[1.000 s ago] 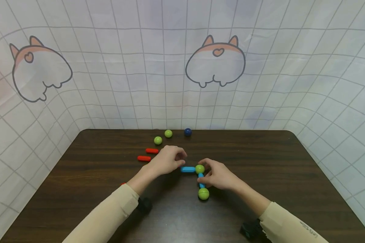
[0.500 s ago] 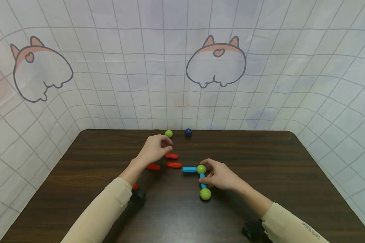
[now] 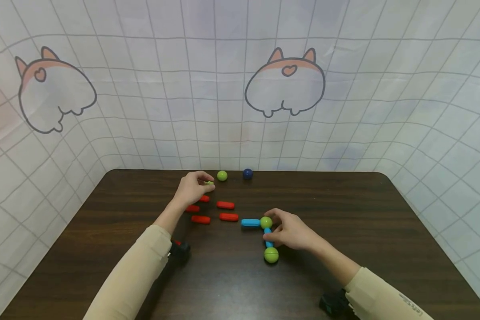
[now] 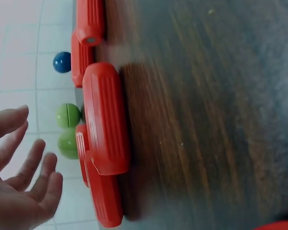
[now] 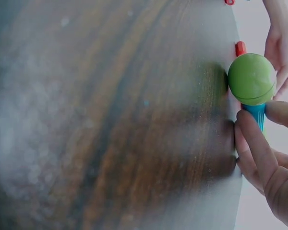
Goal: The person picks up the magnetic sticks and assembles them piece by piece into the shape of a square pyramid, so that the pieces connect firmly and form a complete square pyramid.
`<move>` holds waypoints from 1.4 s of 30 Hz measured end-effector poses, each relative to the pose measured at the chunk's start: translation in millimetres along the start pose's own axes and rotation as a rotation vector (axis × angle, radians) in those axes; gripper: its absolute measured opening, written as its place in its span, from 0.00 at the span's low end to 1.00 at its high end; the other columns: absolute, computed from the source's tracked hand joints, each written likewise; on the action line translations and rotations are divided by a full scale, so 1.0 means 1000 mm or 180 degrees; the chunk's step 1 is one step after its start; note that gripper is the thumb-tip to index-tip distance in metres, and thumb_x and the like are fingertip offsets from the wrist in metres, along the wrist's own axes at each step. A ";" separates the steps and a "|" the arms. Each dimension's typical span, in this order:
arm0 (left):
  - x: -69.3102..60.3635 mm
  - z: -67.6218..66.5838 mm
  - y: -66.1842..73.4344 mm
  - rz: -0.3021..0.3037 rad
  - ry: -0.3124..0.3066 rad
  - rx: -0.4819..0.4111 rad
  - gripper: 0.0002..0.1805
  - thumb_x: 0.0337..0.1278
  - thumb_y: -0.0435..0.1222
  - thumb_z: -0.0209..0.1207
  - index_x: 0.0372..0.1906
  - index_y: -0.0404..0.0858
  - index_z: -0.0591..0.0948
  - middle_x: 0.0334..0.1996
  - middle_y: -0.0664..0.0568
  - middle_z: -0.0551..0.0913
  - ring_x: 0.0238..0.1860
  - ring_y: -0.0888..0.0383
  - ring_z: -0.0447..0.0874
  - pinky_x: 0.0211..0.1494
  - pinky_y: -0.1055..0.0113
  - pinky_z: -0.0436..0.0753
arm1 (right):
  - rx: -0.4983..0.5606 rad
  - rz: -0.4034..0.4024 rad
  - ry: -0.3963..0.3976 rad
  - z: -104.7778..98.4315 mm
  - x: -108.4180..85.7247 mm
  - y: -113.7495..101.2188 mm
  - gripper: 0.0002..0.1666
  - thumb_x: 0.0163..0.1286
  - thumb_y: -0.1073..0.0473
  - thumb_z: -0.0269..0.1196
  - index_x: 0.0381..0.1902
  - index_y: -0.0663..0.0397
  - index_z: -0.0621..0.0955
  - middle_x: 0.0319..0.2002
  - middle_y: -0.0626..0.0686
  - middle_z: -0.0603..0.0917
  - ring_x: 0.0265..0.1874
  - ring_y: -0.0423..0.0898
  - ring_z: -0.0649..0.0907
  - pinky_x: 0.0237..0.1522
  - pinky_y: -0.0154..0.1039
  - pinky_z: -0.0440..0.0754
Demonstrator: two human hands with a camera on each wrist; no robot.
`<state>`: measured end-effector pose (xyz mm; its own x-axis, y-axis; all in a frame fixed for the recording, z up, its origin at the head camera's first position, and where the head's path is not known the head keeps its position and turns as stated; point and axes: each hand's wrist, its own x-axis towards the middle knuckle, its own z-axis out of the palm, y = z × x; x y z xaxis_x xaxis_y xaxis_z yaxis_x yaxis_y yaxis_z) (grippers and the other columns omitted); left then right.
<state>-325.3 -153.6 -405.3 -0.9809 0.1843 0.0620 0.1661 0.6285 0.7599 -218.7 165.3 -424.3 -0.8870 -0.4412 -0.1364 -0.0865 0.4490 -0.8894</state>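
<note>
My left hand (image 3: 192, 189) reaches over the far left of the table, fingers loosely bent and holding nothing. A green ball (image 3: 210, 183) lies by its fingertips, partly hidden; the left wrist view shows the fingers apart from this green ball (image 4: 67, 143). With thumb and fingers, my right hand (image 3: 292, 230) pinches a blue rod (image 3: 269, 243), also seen as a blue rod (image 5: 255, 115) in the right wrist view. That rod joins a near green ball (image 3: 271, 255) to a farther green ball (image 3: 266, 222). A second blue rod (image 3: 250, 222) points left from the farther ball.
Several red rods lie left of the joined pieces, among them a red rod (image 3: 229, 217) and another red rod (image 3: 201, 219). At the table's back edge are a loose green ball (image 3: 222, 176) and a dark blue ball (image 3: 247, 174). A white tiled-pattern sheet (image 3: 240, 111) hangs behind.
My left hand has moved left and away from the blue rod's end, over the red rods, to the green ball at the back. My right hand keeps its hold with hardly any movement.
</note>
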 end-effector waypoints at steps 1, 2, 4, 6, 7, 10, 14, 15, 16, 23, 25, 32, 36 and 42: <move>0.001 -0.001 -0.001 -0.0040 0.0008 -0.0007 0.17 0.67 0.36 0.66 0.57 0.34 0.83 0.56 0.40 0.82 0.58 0.43 0.79 0.59 0.47 0.79 | 0.0000 -0.0007 0.0005 0.000 0.000 0.000 0.35 0.67 0.66 0.71 0.68 0.67 0.70 0.56 0.67 0.77 0.37 0.50 0.89 0.34 0.44 0.88; 0.003 -0.001 -0.003 -0.0078 0.0012 -0.0009 0.18 0.68 0.36 0.66 0.58 0.34 0.82 0.58 0.39 0.81 0.60 0.42 0.78 0.60 0.46 0.77 | -0.0006 -0.0013 0.0009 0.000 0.000 0.000 0.35 0.67 0.66 0.71 0.68 0.67 0.70 0.56 0.67 0.77 0.37 0.50 0.89 0.34 0.44 0.88; 0.005 -0.002 -0.006 -0.0153 0.0013 -0.0014 0.19 0.68 0.36 0.66 0.60 0.34 0.80 0.60 0.38 0.79 0.62 0.41 0.76 0.62 0.45 0.76 | -0.0004 -0.0021 0.0011 0.001 0.001 0.000 0.35 0.67 0.66 0.71 0.68 0.67 0.69 0.56 0.67 0.76 0.37 0.50 0.89 0.35 0.44 0.88; 0.007 -0.003 -0.008 -0.0230 -0.0021 -0.0022 0.21 0.69 0.36 0.65 0.62 0.34 0.79 0.61 0.37 0.78 0.63 0.39 0.74 0.63 0.44 0.75 | -0.0019 -0.0023 0.0013 0.001 0.001 -0.001 0.35 0.67 0.66 0.71 0.68 0.67 0.69 0.57 0.67 0.76 0.37 0.49 0.89 0.34 0.44 0.88; 0.008 -0.003 -0.009 -0.0283 -0.0053 -0.0031 0.22 0.69 0.37 0.65 0.63 0.34 0.78 0.62 0.37 0.77 0.64 0.39 0.73 0.63 0.44 0.74 | -0.0027 -0.0025 0.0005 0.001 0.001 -0.001 0.36 0.67 0.66 0.71 0.68 0.67 0.69 0.57 0.67 0.76 0.36 0.49 0.89 0.34 0.44 0.88; 0.011 -0.003 -0.013 -0.0379 -0.0152 -0.0039 0.24 0.70 0.37 0.63 0.67 0.34 0.76 0.65 0.36 0.75 0.66 0.38 0.71 0.63 0.44 0.75 | -0.0031 -0.0031 0.0000 0.001 0.000 -0.001 0.36 0.67 0.66 0.72 0.68 0.67 0.69 0.56 0.67 0.77 0.36 0.49 0.89 0.34 0.44 0.88; 0.016 -0.003 -0.015 -0.0449 -0.0197 -0.0049 0.27 0.71 0.36 0.63 0.70 0.35 0.73 0.67 0.34 0.73 0.67 0.36 0.71 0.64 0.44 0.75 | -0.0001 -0.0081 0.0002 0.001 0.001 0.000 0.35 0.67 0.66 0.72 0.67 0.68 0.70 0.54 0.66 0.77 0.37 0.50 0.89 0.34 0.45 0.88; 0.016 -0.003 -0.015 -0.0457 -0.0202 -0.0047 0.27 0.71 0.36 0.63 0.71 0.35 0.73 0.67 0.34 0.73 0.66 0.36 0.71 0.64 0.43 0.74 | 0.0002 -0.0092 0.0000 0.001 0.001 0.000 0.35 0.67 0.66 0.72 0.67 0.68 0.70 0.54 0.66 0.77 0.37 0.50 0.89 0.34 0.45 0.88; 0.017 -0.003 -0.015 -0.0469 -0.0205 -0.0034 0.27 0.71 0.36 0.63 0.71 0.35 0.73 0.67 0.34 0.73 0.66 0.36 0.71 0.64 0.43 0.74 | 0.0000 -0.0097 -0.0001 0.001 0.001 0.001 0.35 0.67 0.66 0.72 0.67 0.68 0.70 0.54 0.66 0.77 0.38 0.50 0.89 0.34 0.45 0.88; 0.019 -0.003 -0.014 -0.0459 -0.0233 0.0025 0.25 0.70 0.36 0.64 0.68 0.36 0.76 0.66 0.34 0.75 0.65 0.36 0.72 0.66 0.42 0.72 | -0.0075 -0.0060 0.0011 0.003 0.002 0.005 0.34 0.67 0.65 0.72 0.67 0.66 0.71 0.53 0.64 0.77 0.37 0.48 0.88 0.34 0.43 0.88; 0.019 -0.001 -0.017 -0.0419 -0.0211 0.0084 0.24 0.69 0.36 0.65 0.67 0.36 0.78 0.65 0.35 0.76 0.65 0.36 0.73 0.66 0.42 0.72 | -0.0085 -0.0051 0.0020 0.003 0.002 0.005 0.34 0.67 0.65 0.72 0.67 0.65 0.71 0.53 0.63 0.77 0.37 0.48 0.88 0.34 0.43 0.88; 0.022 0.005 -0.024 -0.0374 -0.0127 0.0237 0.21 0.69 0.38 0.66 0.62 0.37 0.81 0.62 0.37 0.79 0.65 0.38 0.73 0.64 0.44 0.75 | -0.0030 -0.0072 0.0003 0.003 0.001 0.005 0.35 0.67 0.65 0.72 0.67 0.67 0.70 0.53 0.64 0.77 0.37 0.49 0.88 0.34 0.44 0.88; 0.022 0.005 -0.023 -0.0381 -0.0100 0.0280 0.21 0.68 0.38 0.66 0.62 0.37 0.81 0.61 0.38 0.80 0.63 0.39 0.75 0.63 0.45 0.75 | -0.0021 -0.0098 0.0000 0.003 0.001 0.006 0.35 0.67 0.66 0.72 0.67 0.67 0.70 0.53 0.65 0.77 0.37 0.49 0.89 0.34 0.44 0.88; 0.020 0.002 -0.020 -0.0277 0.0006 0.0295 0.21 0.67 0.39 0.67 0.61 0.37 0.82 0.57 0.39 0.82 0.60 0.41 0.78 0.61 0.46 0.77 | -0.0025 -0.0116 0.0015 0.002 0.001 0.006 0.34 0.67 0.66 0.72 0.67 0.68 0.70 0.54 0.65 0.77 0.37 0.49 0.89 0.34 0.43 0.88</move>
<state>-347.7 -160.9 -420.2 -0.9922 0.1246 -0.0003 0.0889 0.7091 0.6995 -218.9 165.6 -430.7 -0.8853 -0.4537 -0.1019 -0.1224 0.4387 -0.8902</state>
